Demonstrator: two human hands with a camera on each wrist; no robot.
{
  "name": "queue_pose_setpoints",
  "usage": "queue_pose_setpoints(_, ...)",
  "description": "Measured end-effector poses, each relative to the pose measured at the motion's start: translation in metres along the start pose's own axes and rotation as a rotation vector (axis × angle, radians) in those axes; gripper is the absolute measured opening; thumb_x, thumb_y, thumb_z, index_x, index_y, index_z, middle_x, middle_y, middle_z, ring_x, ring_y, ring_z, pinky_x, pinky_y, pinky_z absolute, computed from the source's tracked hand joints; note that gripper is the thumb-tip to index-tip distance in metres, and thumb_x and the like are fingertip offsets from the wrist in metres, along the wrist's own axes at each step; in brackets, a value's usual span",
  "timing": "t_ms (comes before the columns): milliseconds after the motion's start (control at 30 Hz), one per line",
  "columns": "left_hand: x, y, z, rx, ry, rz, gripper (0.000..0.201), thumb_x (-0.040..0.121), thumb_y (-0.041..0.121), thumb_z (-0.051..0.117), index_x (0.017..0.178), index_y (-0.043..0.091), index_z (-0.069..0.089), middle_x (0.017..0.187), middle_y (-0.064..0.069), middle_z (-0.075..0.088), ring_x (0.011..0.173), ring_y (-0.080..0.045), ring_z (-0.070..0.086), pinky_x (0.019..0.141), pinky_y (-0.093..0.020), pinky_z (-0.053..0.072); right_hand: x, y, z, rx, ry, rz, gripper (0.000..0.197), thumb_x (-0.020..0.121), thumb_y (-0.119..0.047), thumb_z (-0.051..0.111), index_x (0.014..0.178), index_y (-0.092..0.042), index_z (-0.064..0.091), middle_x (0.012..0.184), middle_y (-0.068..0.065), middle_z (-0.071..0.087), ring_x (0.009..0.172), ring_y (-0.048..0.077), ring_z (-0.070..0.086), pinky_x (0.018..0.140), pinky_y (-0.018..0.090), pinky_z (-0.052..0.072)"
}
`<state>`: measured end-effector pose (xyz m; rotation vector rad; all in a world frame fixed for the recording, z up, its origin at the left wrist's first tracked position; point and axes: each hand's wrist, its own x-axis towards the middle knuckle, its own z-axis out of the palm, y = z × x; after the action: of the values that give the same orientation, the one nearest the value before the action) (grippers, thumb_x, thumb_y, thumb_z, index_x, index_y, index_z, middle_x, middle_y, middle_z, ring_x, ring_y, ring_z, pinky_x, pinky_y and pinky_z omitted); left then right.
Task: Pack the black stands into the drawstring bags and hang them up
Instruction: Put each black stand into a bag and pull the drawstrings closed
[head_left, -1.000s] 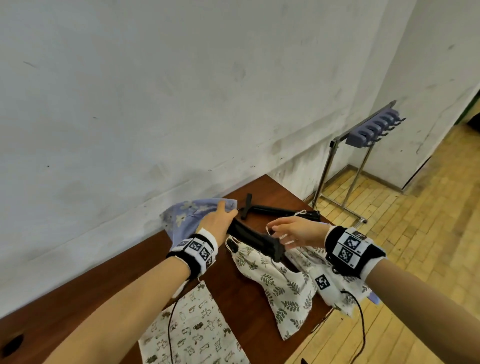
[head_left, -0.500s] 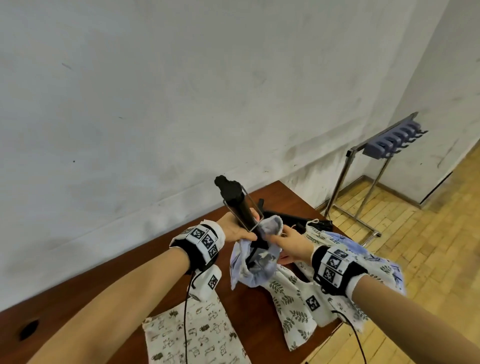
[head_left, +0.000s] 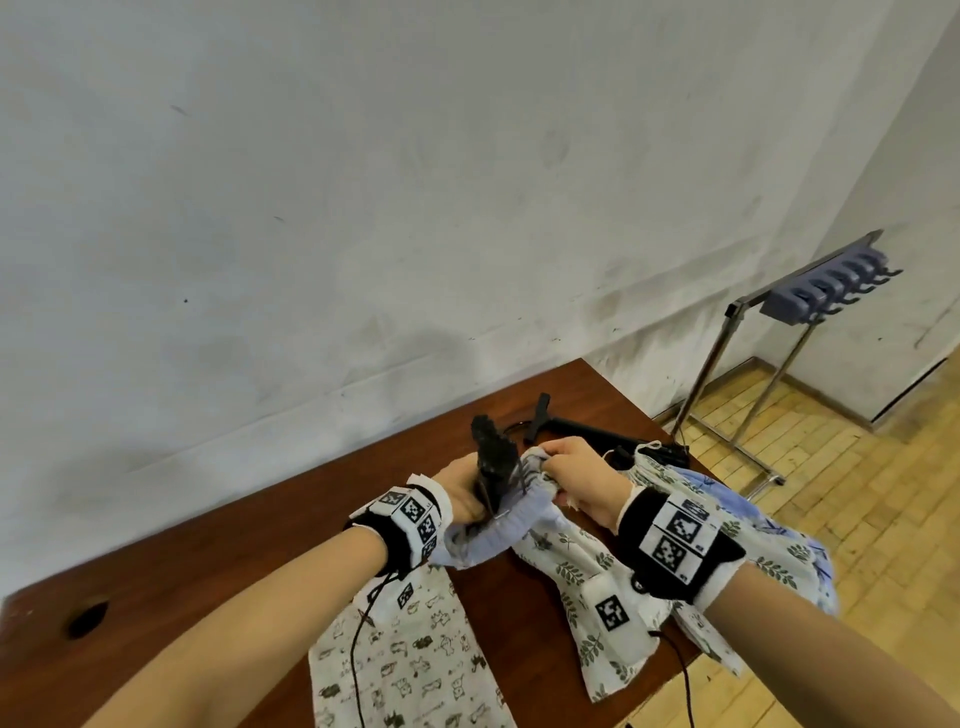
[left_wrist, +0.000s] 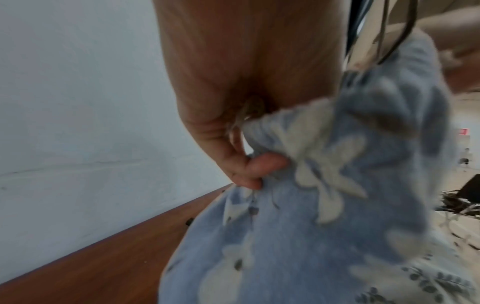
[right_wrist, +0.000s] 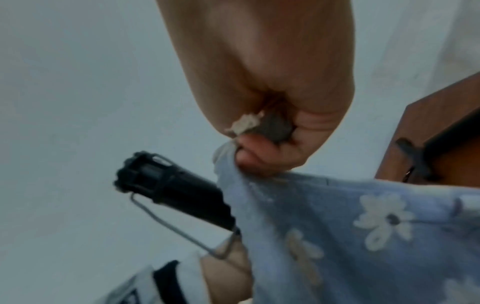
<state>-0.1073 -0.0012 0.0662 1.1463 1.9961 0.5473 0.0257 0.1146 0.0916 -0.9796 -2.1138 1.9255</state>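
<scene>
A black stand (head_left: 492, 457) with a wire clip stands tilted, its lower end inside a blue flowered drawstring bag (head_left: 491, 532) held above the table. My left hand (head_left: 460, 496) pinches the bag's rim (left_wrist: 272, 127) on the near side, close against the stand. Opposite it, my right hand (head_left: 574, 475) grips the rim (right_wrist: 233, 164), holding the mouth wide. The stand's ribbed top (right_wrist: 166, 185) sticks out of the cloth. A second black stand (head_left: 582, 427) lies on the table behind my hands.
The brown table (head_left: 218, 566) stands against a white wall. A leaf-print bag (head_left: 587, 587) hangs over its right edge, and an animal-print bag (head_left: 410, 665) lies flat near me. A metal rack with blue hooks (head_left: 826, 291) stands on the wooden floor to the right.
A second ago my hands were low over the table at the stand and the bags. Since then the stand has been lifted upright, and it now sits deeper in the blue bag.
</scene>
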Motion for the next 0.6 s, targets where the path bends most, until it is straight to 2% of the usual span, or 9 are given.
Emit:
queue_pose_setpoints(67,0.0,0.003,0.008,-0.046,0.025,-0.003,0.043,0.082,-0.016,0.056,0.123,-0.004,0.052,0.128,-0.025,0.055,0.105,-0.028,0.056,0.094,-0.032,0.044,-0.003,-0.004,0.006,0.102,-0.042,0.023,0.029,0.084,0.015,0.037,0.073,0.005,0.062,0.064,0.012,0.056,0.055,0.018,0.052,0.054,0.026,0.047)
queue_pose_setpoints(133,0.003,0.0,0.011,-0.024,-0.017,-0.047,0.015,0.083,-0.015,0.054,0.092,-0.006,0.06,0.118,-0.036,0.055,0.108,-0.044,0.054,0.095,-0.04,0.043,-0.005,-0.004,0.009,0.227,-0.065,0.055,0.036,0.082,0.016,0.034,0.058,-0.003,0.052,0.061,0.01,0.05,0.055,0.017,0.049,0.055,0.027,0.044)
queue_pose_setpoints(167,0.003,-0.001,0.012,-0.034,-0.043,-0.063,0.009,0.084,-0.014,0.053,0.086,-0.007,0.058,0.116,-0.038,0.055,0.111,-0.047,0.052,0.093,-0.04,0.043,-0.007,-0.001,0.009,0.303,-0.08,0.084,0.039,0.081,0.016,0.032,0.053,-0.007,0.048,0.059,0.008,0.047,0.052,0.016,0.047,0.053,0.025,0.042)
queue_pose_setpoints(300,0.007,-0.008,0.014,-0.048,-0.1,-0.033,0.035,0.086,-0.011,0.052,0.12,-0.003,0.055,0.113,-0.017,0.058,0.1,-0.016,0.05,0.086,-0.022,0.042,-0.016,0.0,0.003,0.506,-0.203,0.157,0.028,0.078,0.003,0.035,0.054,-0.013,0.037,0.053,0.002,0.03,0.048,0.012,0.016,0.048,0.023,0.015)
queue_pose_setpoints(367,0.009,-0.011,0.013,-0.013,-0.102,-0.043,0.022,0.091,-0.003,0.051,0.11,0.001,0.06,0.096,-0.007,0.057,0.092,-0.012,0.047,0.093,-0.027,0.043,-0.021,0.0,0.004,0.375,-0.219,0.161,0.027,0.08,-0.003,0.04,0.057,-0.017,0.034,0.052,-0.002,0.025,0.044,0.009,0.012,0.042,0.02,0.009)
queue_pose_setpoints(400,0.01,-0.014,0.014,0.016,-0.11,-0.047,0.017,0.092,0.001,0.051,0.106,0.003,0.062,0.093,-0.006,0.059,0.09,-0.012,0.048,0.096,-0.031,0.042,-0.021,0.003,0.005,0.307,-0.216,0.167,0.031,0.083,-0.006,0.045,0.058,-0.019,0.033,0.052,-0.002,0.025,0.042,0.008,0.012,0.039,0.019,0.009)
queue_pose_setpoints(467,0.008,-0.016,0.017,0.062,-0.141,-0.053,0.024,0.093,0.001,0.051,0.115,-0.002,0.06,0.102,-0.013,0.063,0.099,-0.02,0.054,0.101,-0.033,0.042,-0.024,0.005,0.01,0.213,-0.255,0.155,0.036,0.089,-0.022,0.06,0.061,-0.022,0.037,0.054,-0.002,0.027,0.041,0.009,0.015,0.039,0.022,0.009)
queue_pose_setpoints(533,0.004,-0.015,0.019,0.049,-0.149,-0.056,0.034,0.091,-0.002,0.051,0.124,-0.003,0.055,0.119,-0.018,0.06,0.114,-0.028,0.055,0.098,-0.034,0.042,-0.024,0.008,0.015,0.022,-0.271,0.137,0.039,0.079,-0.044,0.074,0.071,-0.022,0.043,0.058,-0.002,0.036,0.042,0.011,0.026,0.04,0.024,0.015)
queue_pose_setpoints(600,0.004,-0.011,0.018,0.05,-0.152,-0.014,0.035,0.087,-0.005,0.052,0.122,-0.004,0.055,0.112,-0.018,0.061,0.107,-0.029,0.058,0.087,-0.034,0.049,-0.022,0.013,0.022,-0.25,-0.134,0.153,0.06,0.066,-0.059,0.078,0.098,-0.021,0.045,0.079,-0.005,0.055,0.058,0.008,0.05,0.046,0.019,0.034)
